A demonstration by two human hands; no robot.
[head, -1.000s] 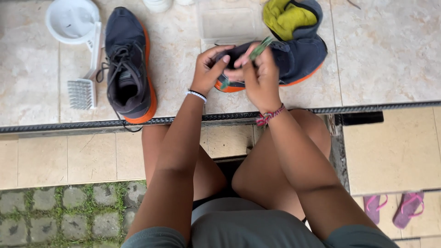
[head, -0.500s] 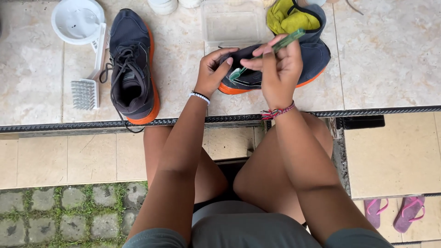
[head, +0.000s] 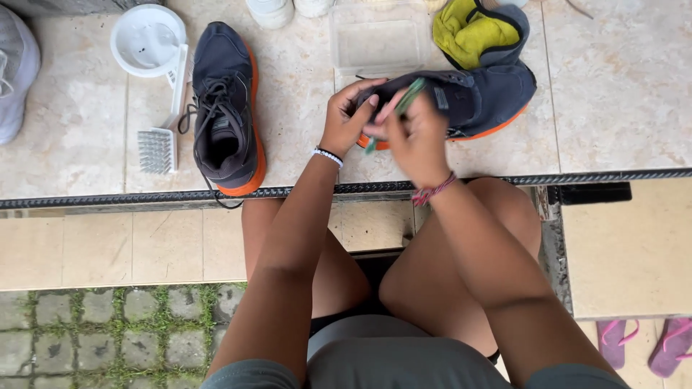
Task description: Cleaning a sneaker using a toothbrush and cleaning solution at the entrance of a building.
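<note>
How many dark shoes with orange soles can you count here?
2: one shoe lies beside the white brush; the other shoe is under both hands, partly covered.

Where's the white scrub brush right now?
Head view, far left: the white scrub brush lies on the tiles between the white bowl and the spare dark shoe.

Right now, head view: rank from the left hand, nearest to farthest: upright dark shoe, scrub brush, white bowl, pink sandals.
From the left hand:
1. Upright dark shoe, just to its left on the tiles.
2. Scrub brush, left of that shoe.
3. White bowl, upper left, behind the brush.
4. Pink sandals, bottom right corner on the lower floor, farthest by a clear margin.
</note>
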